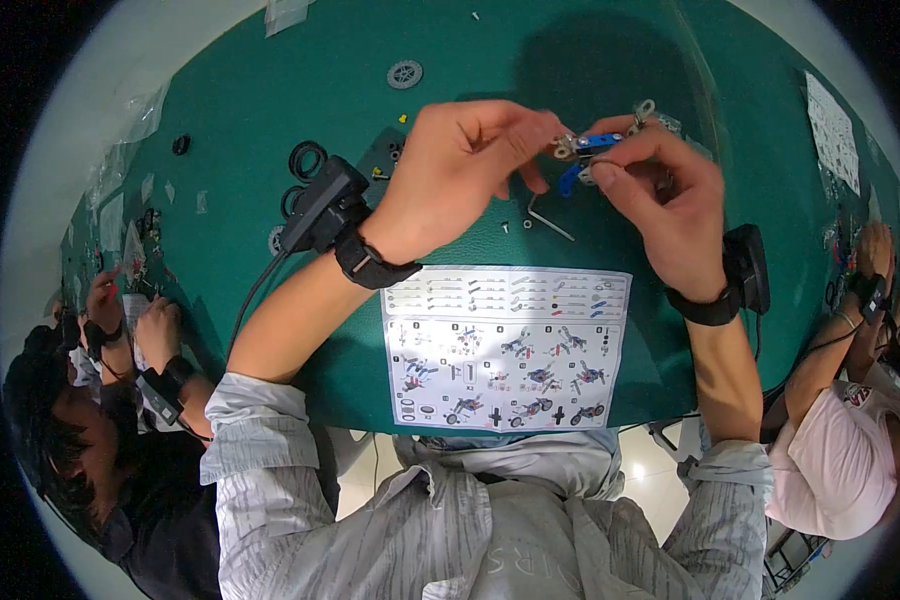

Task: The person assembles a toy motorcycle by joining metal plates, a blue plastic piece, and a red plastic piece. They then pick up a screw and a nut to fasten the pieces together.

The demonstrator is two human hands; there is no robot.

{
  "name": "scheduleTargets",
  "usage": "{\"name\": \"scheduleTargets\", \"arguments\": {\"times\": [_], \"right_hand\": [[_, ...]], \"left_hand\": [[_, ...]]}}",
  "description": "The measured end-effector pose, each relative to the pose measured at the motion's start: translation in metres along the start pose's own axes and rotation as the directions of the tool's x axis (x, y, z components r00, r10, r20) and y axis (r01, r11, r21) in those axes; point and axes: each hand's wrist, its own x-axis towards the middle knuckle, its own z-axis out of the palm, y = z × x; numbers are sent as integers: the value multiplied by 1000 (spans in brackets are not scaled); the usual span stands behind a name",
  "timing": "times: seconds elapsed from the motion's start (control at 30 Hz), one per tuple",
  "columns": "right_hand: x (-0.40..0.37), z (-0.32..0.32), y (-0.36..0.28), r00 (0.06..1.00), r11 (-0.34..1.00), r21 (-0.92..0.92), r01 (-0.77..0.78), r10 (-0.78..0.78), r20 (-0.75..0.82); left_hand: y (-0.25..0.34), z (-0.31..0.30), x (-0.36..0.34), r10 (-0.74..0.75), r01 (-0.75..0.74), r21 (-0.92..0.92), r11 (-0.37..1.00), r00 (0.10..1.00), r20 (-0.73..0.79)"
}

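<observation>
A small partly built model [592, 146] of blue pieces and metal links is held up over the table in my right hand [670, 190], pinched between thumb and fingers. My left hand [480, 165] reaches in from the other side. Its thumb and fingertips are closed at the model's left end, by a metal link; whatever lies between them is too small to name. Below the hands, an L-shaped hex key [550, 219] lies on the green table, with a screw [505, 227] and a nut [527, 224] beside it.
A printed instruction sheet [505, 345] lies at the table's near edge. Black rubber rings [307, 160] and a grey spoked wheel [404, 75] are to the left, with small yellow pieces [379, 174] nearby. Other people's hands work at the left [158, 335] and right [875, 255].
</observation>
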Motion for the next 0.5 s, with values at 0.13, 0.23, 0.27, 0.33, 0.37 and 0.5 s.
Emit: {"name": "scheduleTargets", "arguments": {"times": [0.13, 0.23, 0.27, 0.33, 0.37, 0.5], "right_hand": [[2, -1, 0, 996, 996, 51, -69, 71, -44], [2, -1, 3, 996, 993, 98, -71, 76, -52], [2, -1, 3, 995, 991, 107, -79, 85, -51], [0, -1, -1, 992, 987, 106, -119, 124, -38], [0, -1, -2, 991, 986, 101, -130, 133, -25], [0, -4, -3, 998, 997, 39, -63, 64, -24]], "left_hand": [[1, -1, 1, -32, 33, -49, 998, 999, 15], [1, 0, 2, -20, 20, -35, 999, 1000, 16], [2, 1, 1, -24, 24, -14, 1000, 1000, 18], [8, 3, -2, -33, 32, 28, 999, 999, 22], [7, 3, -2, -37, 37, 28, 999, 999, 19], [4, 0, -2, -41, 41, 34, 999, 999, -4]]}}
